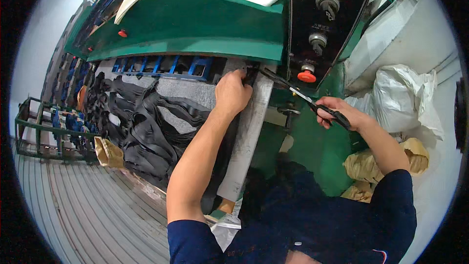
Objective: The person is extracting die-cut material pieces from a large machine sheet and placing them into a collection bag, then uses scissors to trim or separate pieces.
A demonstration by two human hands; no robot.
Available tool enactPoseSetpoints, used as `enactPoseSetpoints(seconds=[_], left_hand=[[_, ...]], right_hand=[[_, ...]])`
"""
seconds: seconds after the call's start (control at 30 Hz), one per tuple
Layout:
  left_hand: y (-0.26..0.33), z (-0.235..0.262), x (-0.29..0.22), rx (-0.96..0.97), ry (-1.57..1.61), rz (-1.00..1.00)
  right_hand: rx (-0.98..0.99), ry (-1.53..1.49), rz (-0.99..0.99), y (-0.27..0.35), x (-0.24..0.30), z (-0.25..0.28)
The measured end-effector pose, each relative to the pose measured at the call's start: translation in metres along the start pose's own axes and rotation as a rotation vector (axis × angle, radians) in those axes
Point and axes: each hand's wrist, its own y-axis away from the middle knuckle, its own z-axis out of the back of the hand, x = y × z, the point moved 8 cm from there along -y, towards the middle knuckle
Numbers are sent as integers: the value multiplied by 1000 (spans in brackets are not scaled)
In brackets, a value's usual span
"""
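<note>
My right hand (342, 112) is closed round the black handles of a pair of scissors (303, 96). Their metal blades point up and left, toward a thin dark strip (276, 77) below the machine's green panel. At the right end of the grey work surface, my left hand (233, 91) has its fingers closed on the end of a black strap (250, 74), mostly hidden by the fingers and shadow. Left of my left forearm, a loose heap of black straps (146, 122) covers much of the surface.
A green machine panel (195, 24) rises behind the surface, with blue guides (166, 66) under it. Right of it, a black control panel (332, 24) carries knobs and a red button (307, 74). White sacks (405, 98) stand at the right; a green rack (53, 127) is far left.
</note>
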Motion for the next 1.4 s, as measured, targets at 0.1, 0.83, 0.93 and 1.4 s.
enactPoseSetpoints(seconds=[0.1, 0.83, 0.93, 1.4], left_hand=[[2, -3, -3, -41, -25, -78], [-4, -15, -25, -177, -223, -217], [-4, -14, -24, -194, -189, -232], [-3, -15, -24, -178, -169, -207]], right_hand=[[9, 19, 1, -2, 4, 3], [-11, -85, 96, -64, 11, -16], [-22, -170, 63, -75, 6, -19], [25, -164, 100, -77, -3, -17]])
